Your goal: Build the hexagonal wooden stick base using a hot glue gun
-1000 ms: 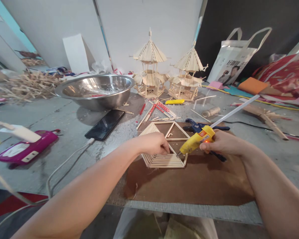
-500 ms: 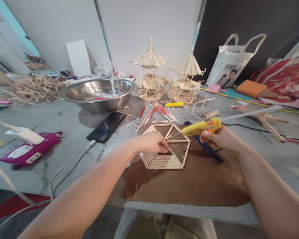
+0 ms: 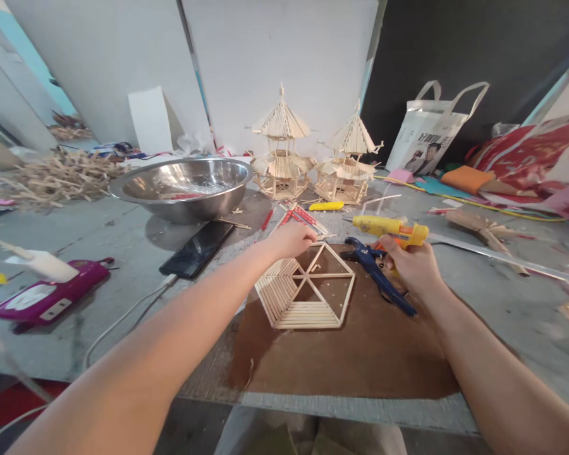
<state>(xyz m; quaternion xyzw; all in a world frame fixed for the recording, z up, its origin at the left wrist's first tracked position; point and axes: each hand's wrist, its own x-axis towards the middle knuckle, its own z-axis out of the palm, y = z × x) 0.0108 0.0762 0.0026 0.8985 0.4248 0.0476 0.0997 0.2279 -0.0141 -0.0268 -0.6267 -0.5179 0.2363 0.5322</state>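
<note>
My right hand [image 3: 410, 259] is wrapped round a yellow hot glue gun [image 3: 377, 225], its nozzle pointing left and a clear glue stick [image 3: 497, 256] trailing out behind. My left hand [image 3: 294, 239] is closed in a pinch above the far edge of a hexagonal stick frame [image 3: 308, 315], beside loose wooden sticks [image 3: 322, 229]. What its fingertips hold, if anything, I cannot make out. The frame lies flat on a brown board [image 3: 351, 366]; its left and front sections are filled with parallel sticks, while others show the board. Beneath the glue gun lies a dark blue cutter tool [image 3: 382, 278].
Two stick pagodas [image 3: 282, 142] [image 3: 353, 145] stand at the back. A steel bowl [image 3: 184, 208], a phone [image 3: 198, 249] on a cable and a purple power strip [image 3: 76, 289] are on the left. A yellow knife [image 3: 326, 206] lies behind the frame; a white bag [image 3: 424, 136] stands back right.
My left hand has moved from the frame's middle to its far edge near the loose sticks. The glue gun has shifted up and away from the frame, its nozzle now more level.
</note>
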